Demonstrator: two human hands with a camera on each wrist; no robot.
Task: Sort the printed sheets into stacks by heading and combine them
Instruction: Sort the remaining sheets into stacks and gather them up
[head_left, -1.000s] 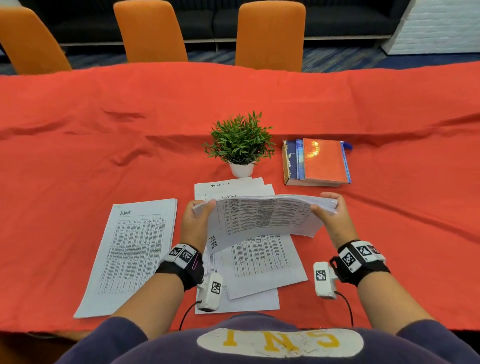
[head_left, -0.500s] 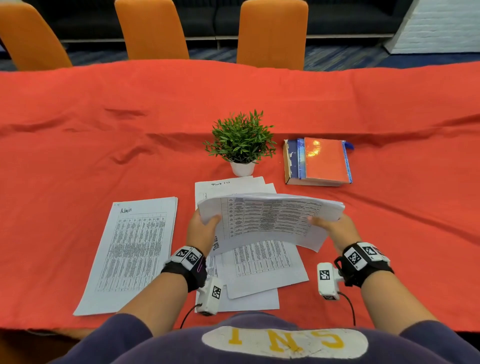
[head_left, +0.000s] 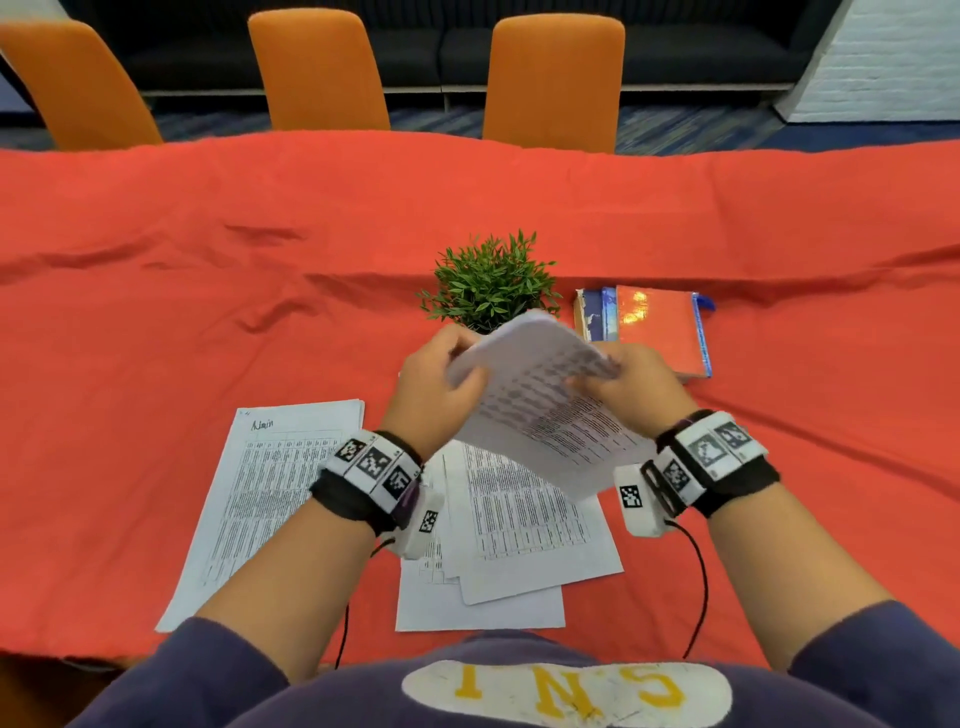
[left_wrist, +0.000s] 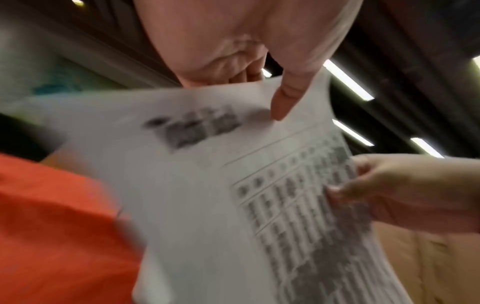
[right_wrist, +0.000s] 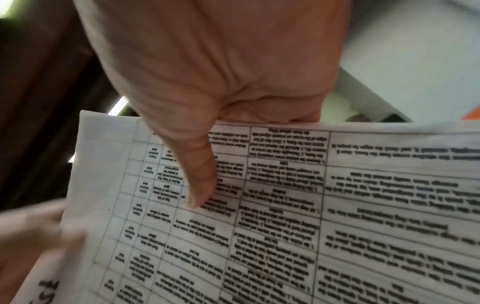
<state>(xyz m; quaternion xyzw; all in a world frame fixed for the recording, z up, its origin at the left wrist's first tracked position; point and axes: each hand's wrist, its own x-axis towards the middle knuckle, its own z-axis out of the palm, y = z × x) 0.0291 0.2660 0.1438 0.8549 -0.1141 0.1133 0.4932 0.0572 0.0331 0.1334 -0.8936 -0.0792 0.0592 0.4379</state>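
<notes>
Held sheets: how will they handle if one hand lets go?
Likely floppy: the sheets already curl between the left hand and right hand. Probably light, since thumb pinches hold them. Several loose edges show, so they may fan or slip apart.

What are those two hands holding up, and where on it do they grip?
A bundle of printed sheets, lifted off the table. The left hand pinches its left edge, the right hand its right edge, thumbs on the printed face.

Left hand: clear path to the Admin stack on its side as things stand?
Probably yes, once freed. The left hand now grips the held sheets together with the right hand. The Admin stack lies uncovered on the tablecloth, nothing lying between.
</notes>
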